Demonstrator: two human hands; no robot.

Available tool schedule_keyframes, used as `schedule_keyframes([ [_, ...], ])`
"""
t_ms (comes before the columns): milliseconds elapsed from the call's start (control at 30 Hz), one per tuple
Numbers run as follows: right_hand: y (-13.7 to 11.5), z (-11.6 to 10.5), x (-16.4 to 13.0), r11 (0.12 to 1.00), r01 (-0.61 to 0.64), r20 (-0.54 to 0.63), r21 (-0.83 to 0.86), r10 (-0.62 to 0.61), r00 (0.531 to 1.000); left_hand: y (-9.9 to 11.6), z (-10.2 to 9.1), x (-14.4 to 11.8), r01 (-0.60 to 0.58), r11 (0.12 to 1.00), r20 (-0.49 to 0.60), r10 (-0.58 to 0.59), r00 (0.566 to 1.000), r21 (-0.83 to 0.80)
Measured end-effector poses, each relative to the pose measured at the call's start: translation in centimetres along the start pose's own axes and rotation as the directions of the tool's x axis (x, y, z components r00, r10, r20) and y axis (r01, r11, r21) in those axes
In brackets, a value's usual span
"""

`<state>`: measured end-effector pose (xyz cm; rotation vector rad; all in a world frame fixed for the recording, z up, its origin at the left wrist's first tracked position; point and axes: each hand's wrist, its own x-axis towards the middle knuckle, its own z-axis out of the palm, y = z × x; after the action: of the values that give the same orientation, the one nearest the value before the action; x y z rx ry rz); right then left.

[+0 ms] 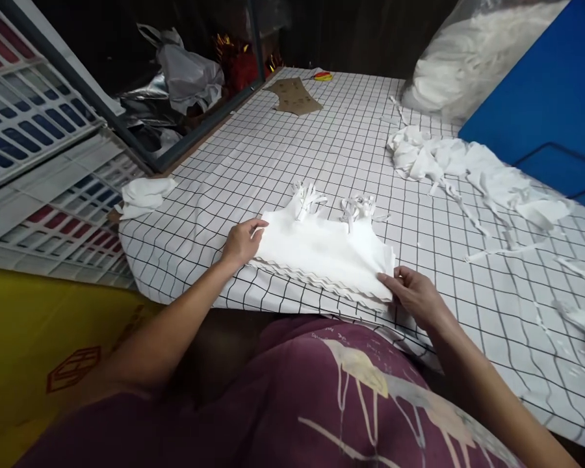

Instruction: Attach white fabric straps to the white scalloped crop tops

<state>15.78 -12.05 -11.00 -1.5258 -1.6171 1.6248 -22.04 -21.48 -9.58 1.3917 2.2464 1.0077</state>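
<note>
1. Your left hand (242, 242) rests on the left edge of the cloth stack (322, 257). Its grip is loose, with the fingers bent and the thumb touching the top sheet.
2. Your right hand (414, 296) is at the right corner of the stack. Its grip pinches the corner of the sheets between thumb and fingers.
3. That stack of white cloth lies flat on the desk (283, 149), near the front edge, right in front of you.
4. White strips (309, 195) stick up in small bunches at the far side of the stack.
5. More white scraps (472, 169) lie in a messy pile to the right, well apart from the stack.
6. One small white rag (143, 195) sits at the left edge of the desk.
7. One brown card shape (292, 96) lies at the far end of the desk.
8. Behind the scraps are a big clear bag (472, 52) of white stuff and a blue box (550, 97).
</note>
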Motion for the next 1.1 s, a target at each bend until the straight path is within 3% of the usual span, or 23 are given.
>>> schedule_keyframes([
  [167,0.1,0.5,-1.2,0.962,0.041,-0.03,-0.269,-0.051,0.998,-0.4,0.1,-0.3,-0.114,0.979,0.018,0.112,0.994,0.169],
  [267,0.2,0.6,-2.1,0.893,0.133,-0.095,-0.43,-0.192,0.977,-0.1,-0.1,-0.8,-0.216,0.92,0.016,0.223,0.975,0.326],
  [333,0.2,0.3,-2.1,0.835,0.214,-0.152,-0.508,-0.332,0.931,0.4,-0.2,-1.1,-0.26,0.866,-0.011,0.293,0.956,0.427],
  [433,-0.7,-1.6,0.5,0.691,0.347,-0.174,-0.634,-0.564,0.807,1.6,0.0,0.1,-0.358,0.805,-0.031,0.421,0.907,0.473],
  [500,-2.3,-4.0,3.9,0.584,0.3,-0.177,-0.754,-0.621,0.764,3.0,0.9,2.2,-0.428,0.776,-0.027,0.496,0.868,0.464],
  [600,-5.6,-7.8,10.2,0.517,0.088,-0.243,-0.852,-0.538,0.807,7.1,3.9,6.4,-0.569,0.724,0.039,0.604,0.796,0.39],
  [667,-7.8,-9.7,14.7,0.513,0.03,-0.274,-0.858,-0.507,0.817,10.9,6.9,9.1,-0.652,0.69,0.113,0.655,0.747,0.315],
  [767,-10.8,-11.1,20.5,0.494,0.049,-0.248,-0.868,-0.518,0.819,16.9,12.6,12.2,-0.713,0.666,0.231,0.675,0.701,0.219],
  [867,-12.6,-11.9,23.5,0.439,0.135,-0.13,-0.888,-0.522,0.843,21.4,17.8,14.6,-0.713,0.689,0.314,0.654,0.689,0.128],
  [967,-11.8,-12.7,22.2,0.368,0.272,0.051,-0.889,-0.512,0.858,23.4,21.0,16.8,-0.644,0.763,0.333,0.592,0.734,0.063],
  [1033,-9.7,-13.7,18.6,0.336,0.382,0.189,-0.861,-0.486,0.853,23.5,21.5,17.9,-0.611,0.789,0.344,0.56,0.754,0.056],
  [1100,-6.6,-15.3,13.1,0.352,0.486,0.318,-0.8,-0.439,0.84,23.0,21.3,18.5,-0.603,0.796,0.372,0.544,0.752,0.055],
])
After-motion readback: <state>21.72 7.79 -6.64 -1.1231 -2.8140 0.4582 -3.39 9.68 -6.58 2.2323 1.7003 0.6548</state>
